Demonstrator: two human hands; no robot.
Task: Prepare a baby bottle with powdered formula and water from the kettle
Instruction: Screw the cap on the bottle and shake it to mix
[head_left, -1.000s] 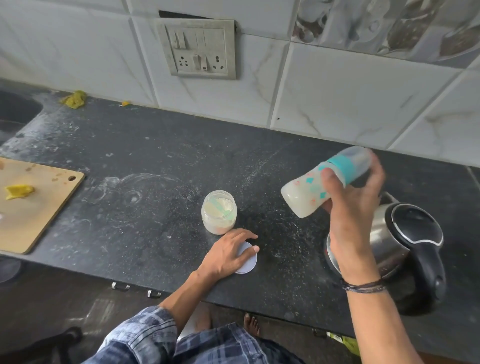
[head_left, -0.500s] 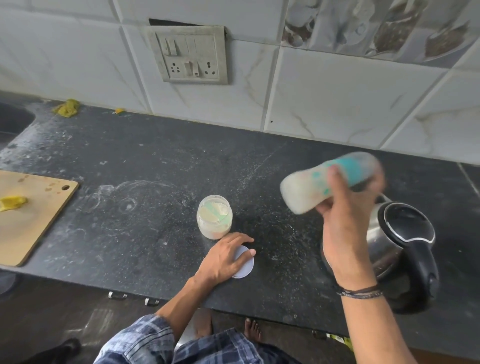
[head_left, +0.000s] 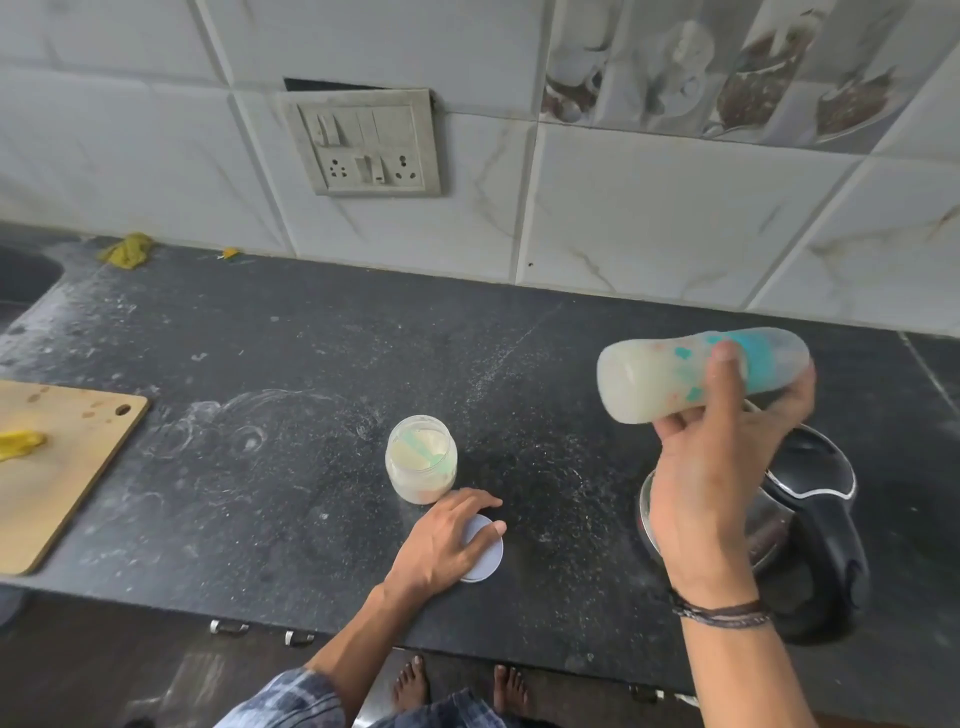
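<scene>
the right hand (head_left: 727, 467) is raised, forearm climbing from the lower right, a dark wristband (head_left: 722, 616) on the wrist. its fingers and thumb are wrapped round the baby bottle (head_left: 670, 382), held in the air above the kettle (head_left: 810, 525). the bottle lies nearly level, base to the left and capped end to the right, thumb across it beside the teal collar. it is clouded with milky white liquid. its teal and orange prints are too blurred to read.

the left hand (head_left: 441, 540) lies low on the desk (head_left: 260, 338), fingers loosely spread and gripping nothing, palm and thumb resting on a round white lid (head_left: 488, 558) that lies flat near the front edge. just behind the fingers stands an uncapped jar (head_left: 421, 462) of pale powder with a green scoop (head_left: 421, 449) in it.

the kettle, steel with a black lid and handle, stands on the desk at the right, partly hidden by the right forearm. the dark stone desk is dusted with white marks. a wooden cutting board (head_left: 62, 478) lies at the left with a yellow scrap (head_left: 21, 445) on it. a grey switch plate (head_left: 369, 145) hangs on the tiled wall; nothing on it is legible.
</scene>
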